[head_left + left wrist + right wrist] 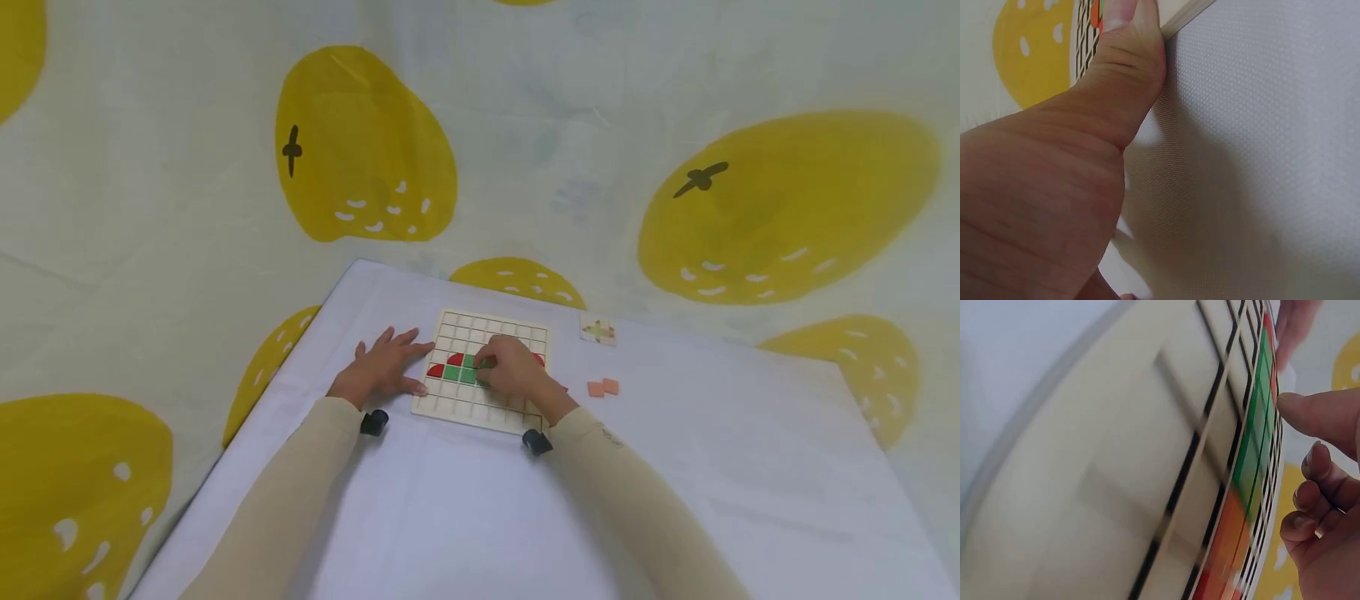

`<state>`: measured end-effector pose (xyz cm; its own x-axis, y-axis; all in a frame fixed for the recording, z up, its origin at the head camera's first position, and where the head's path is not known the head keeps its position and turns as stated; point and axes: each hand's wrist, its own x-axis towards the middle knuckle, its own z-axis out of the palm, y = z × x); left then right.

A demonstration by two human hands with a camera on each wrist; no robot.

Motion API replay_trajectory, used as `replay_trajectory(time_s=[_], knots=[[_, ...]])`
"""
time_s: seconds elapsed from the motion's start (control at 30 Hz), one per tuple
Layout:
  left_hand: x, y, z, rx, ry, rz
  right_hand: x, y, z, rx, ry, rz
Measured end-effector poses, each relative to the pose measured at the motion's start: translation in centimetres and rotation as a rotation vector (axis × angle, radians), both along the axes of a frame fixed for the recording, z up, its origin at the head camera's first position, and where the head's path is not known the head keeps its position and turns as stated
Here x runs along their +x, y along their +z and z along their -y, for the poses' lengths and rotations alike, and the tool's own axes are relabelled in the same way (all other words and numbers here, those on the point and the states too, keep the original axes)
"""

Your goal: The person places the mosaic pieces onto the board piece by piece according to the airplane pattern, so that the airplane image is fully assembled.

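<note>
A pale wooden grid board (465, 407) lies on the white table, with red quarter-round tiles (436, 371) and green square tiles (452, 373) set in its middle rows. My left hand (380, 364) has its fingers spread at the board's left side, the thumb at the edge, as the left wrist view also shows. Over the middle of the board, my right hand (511, 367) reaches down with curled fingers, thumb tip (1291, 407) close to the green tiles. Orange tiles (1230, 528) follow the green ones in the right wrist view. I cannot tell whether the right fingertips pinch a tile.
Two loose orange square tiles (596, 389) lie right of the board. Farther back is a small square card (597, 329) with a coloured pattern. A white cloth with yellow fruit prints (525, 183) hangs behind the table.
</note>
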<state>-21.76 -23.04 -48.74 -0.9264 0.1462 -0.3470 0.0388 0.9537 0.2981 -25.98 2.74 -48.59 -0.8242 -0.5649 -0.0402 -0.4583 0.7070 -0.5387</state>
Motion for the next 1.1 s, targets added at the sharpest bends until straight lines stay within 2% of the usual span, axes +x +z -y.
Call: replay_trajectory(time_s=[0.2, 0.43, 0.73, 0.83, 1.1], knots=[[-0.1, -0.1, -0.2, 0.011, 0.009, 0.007, -0.2, -0.2, -4.9, -0.049, -0.076, 0.047], [-0.5, -0.3, 0.0, 0.003, 0.004, 0.032, -0.7, -0.3, -9.5, 0.024, -0.222, 0.105], [-0.1, -0.2, 0.3, 0.02, -0.001, 0.021, -1.1, -1.1, -15.3, 0.08, -0.38, 0.166], [0.0, -0.1, 0.2, 0.018, -0.007, 0.022, -1.1, -1.5, -16.9, 0.079, -0.406, 0.163], [0.2, 0.1, -0.3, 0.027, -0.002, 0.019, -1.0, -2.1, -19.5, 0.032, -0.403, 0.144]])
